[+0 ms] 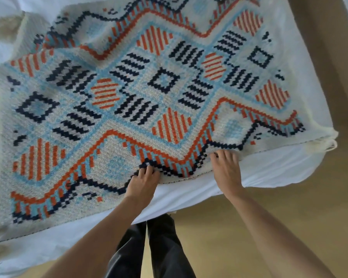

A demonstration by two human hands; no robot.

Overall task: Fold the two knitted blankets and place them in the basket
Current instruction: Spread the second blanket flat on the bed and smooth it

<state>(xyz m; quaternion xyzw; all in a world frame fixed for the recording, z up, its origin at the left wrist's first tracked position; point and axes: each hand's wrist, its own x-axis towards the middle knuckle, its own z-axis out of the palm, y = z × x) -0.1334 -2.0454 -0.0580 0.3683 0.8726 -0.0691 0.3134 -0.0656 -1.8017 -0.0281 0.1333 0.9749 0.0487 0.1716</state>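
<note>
A cream knitted blanket with orange, navy and light-blue geometric patterning [149, 87] lies spread flat on a white-sheeted bed [269, 169]. Both hands — left hand [143, 183], right hand [226, 169] — grip its near edge, fingers curled into the knit.

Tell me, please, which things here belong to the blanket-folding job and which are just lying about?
Job:
- cream knitted blanket with orange, navy and light-blue pattern
- left hand, right hand, both at its near edge

Lying about:
- white bed sheet
- fluffy cream throw
</note>
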